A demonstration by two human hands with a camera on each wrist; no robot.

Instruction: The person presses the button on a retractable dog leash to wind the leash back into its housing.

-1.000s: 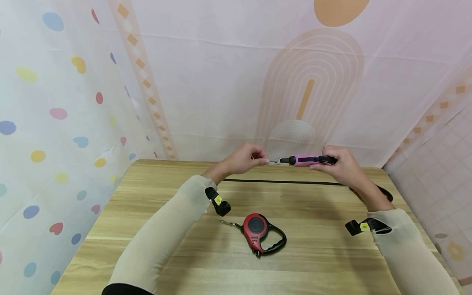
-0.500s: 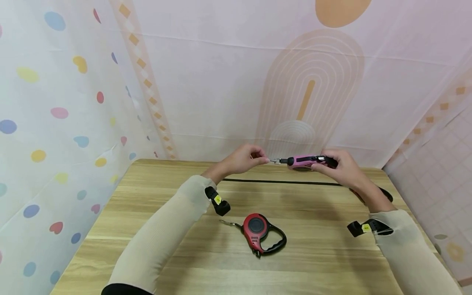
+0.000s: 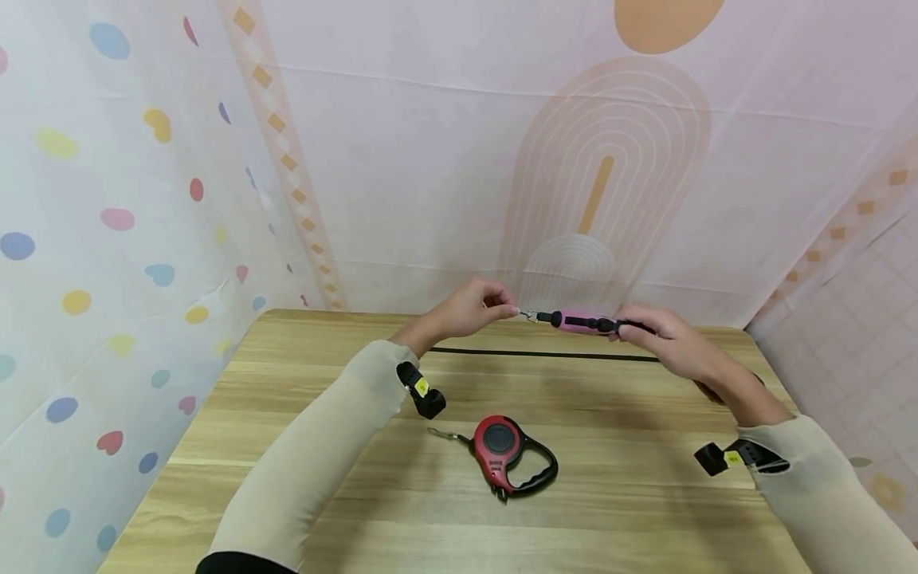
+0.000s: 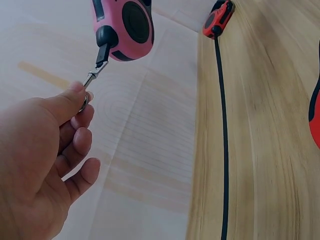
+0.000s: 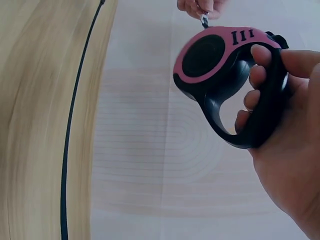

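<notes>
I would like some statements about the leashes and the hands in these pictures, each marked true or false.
1. The right hand grips the handle of the pink leash. True.
2. The left hand rests flat on the table. False: it pinches the metal clip of the pink leash, above the table.
3. A red leash lies on the table, untouched. True.
4. The black cord on the table is wound round the red leash. False: it lies stretched out farther back, apart from it.

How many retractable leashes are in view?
3: a pink one held up by both hands, a red-and-black one on the near table, and a red one by the far edge, leash extended.
</notes>
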